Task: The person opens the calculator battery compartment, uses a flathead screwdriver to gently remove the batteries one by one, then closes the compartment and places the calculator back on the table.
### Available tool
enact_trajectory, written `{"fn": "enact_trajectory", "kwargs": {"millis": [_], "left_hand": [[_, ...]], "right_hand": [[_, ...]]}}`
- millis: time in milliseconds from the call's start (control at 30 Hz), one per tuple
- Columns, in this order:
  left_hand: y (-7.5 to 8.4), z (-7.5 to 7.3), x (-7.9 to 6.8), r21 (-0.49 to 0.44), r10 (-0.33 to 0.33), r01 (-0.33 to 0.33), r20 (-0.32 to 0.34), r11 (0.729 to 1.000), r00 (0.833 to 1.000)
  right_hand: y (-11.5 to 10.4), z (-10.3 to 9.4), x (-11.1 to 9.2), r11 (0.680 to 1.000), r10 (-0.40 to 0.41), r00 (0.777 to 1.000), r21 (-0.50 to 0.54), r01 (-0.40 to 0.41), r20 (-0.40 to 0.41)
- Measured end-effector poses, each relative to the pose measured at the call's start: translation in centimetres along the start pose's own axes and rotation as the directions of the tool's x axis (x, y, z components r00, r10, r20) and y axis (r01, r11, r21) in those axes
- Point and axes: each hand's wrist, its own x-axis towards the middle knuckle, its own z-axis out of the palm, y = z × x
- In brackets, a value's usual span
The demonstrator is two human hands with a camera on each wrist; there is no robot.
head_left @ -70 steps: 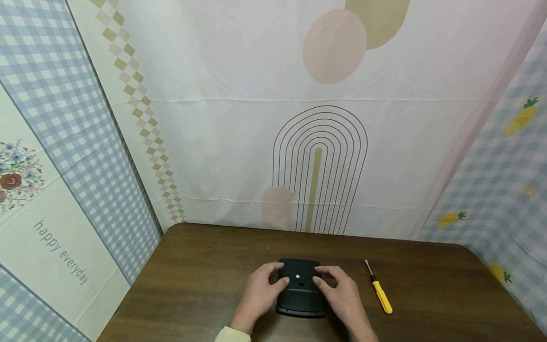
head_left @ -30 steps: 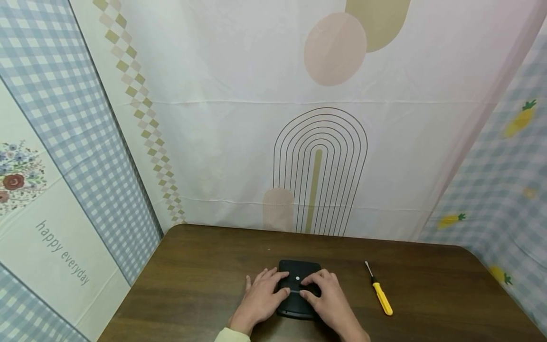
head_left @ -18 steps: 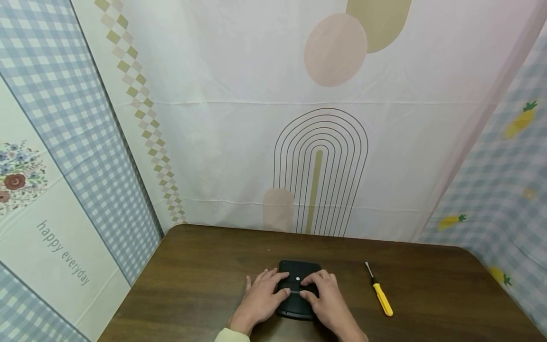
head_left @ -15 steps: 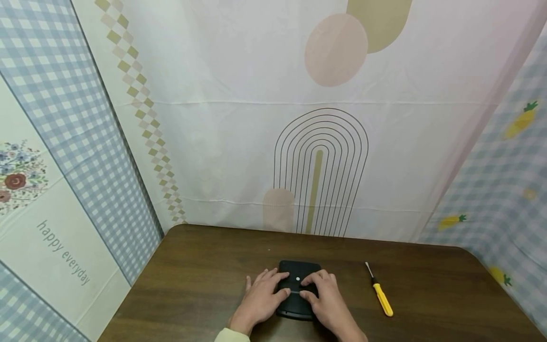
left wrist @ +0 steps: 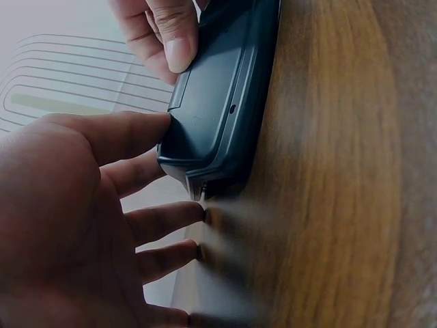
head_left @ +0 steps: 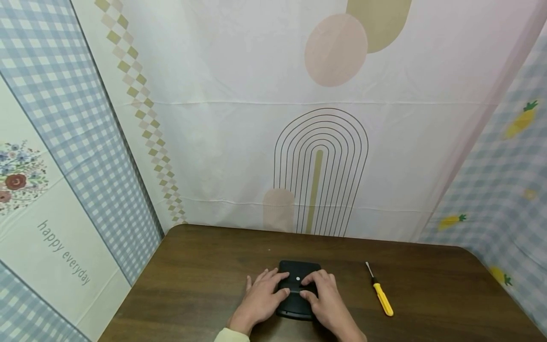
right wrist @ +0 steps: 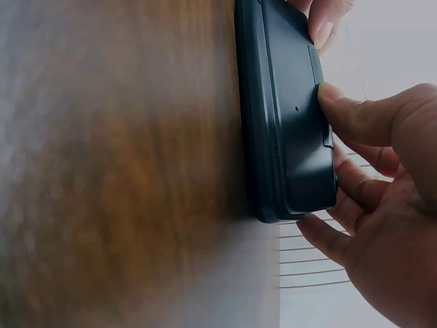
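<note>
A black plastic device (head_left: 295,309) with rounded corners lies flat on the table, a small white dot on its upper face. Its kind is not clear from this side. My left hand (head_left: 258,299) touches it from the left, thumb and index finger resting on top while the other fingers spread down onto the wood. From the right, my right hand (head_left: 329,301) holds the device's raised middle between curved thumb and index finger. The right wrist view shows that thumb at the edge of a panel on the device (right wrist: 293,137), with other fingers behind its side.
A screwdriver (head_left: 382,299) with a yellow handle lies right of the hands, its metal tip pointing away. The brown wooden table (head_left: 205,266) ends at a white patterned cloth (head_left: 222,156), with checked cloths at both sides.
Earlier both hands gripped the device's sides. The right hand has since moved left onto its middle, and the left has spread its fingers over its left edge. Over the last second both stay still.
</note>
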Motion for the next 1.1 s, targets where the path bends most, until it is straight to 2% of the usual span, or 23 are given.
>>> {"fn": "enact_trajectory", "kwargs": {"millis": [233,633,1100], "left_hand": [[-0.05,0.10,-0.01,-0.010,0.010,-0.010,-0.013,1.000,1.000],[-0.02,-0.03,0.05,-0.005,0.002,-0.002,-0.018,1.000,1.000],[0.12,0.10,0.14,0.001,-0.004,0.004,-0.045,1.000,0.999]], "right_hand": [[-0.03,-0.34,-0.03,1.000,-0.005,0.999,0.022,0.006,-0.045],[0.03,-0.50,-0.07,0.998,-0.045,0.999,0.037,0.046,-0.029],[-0.36,-0.62,0.01,0.999,-0.019,0.995,0.028,0.022,-0.093]]}}
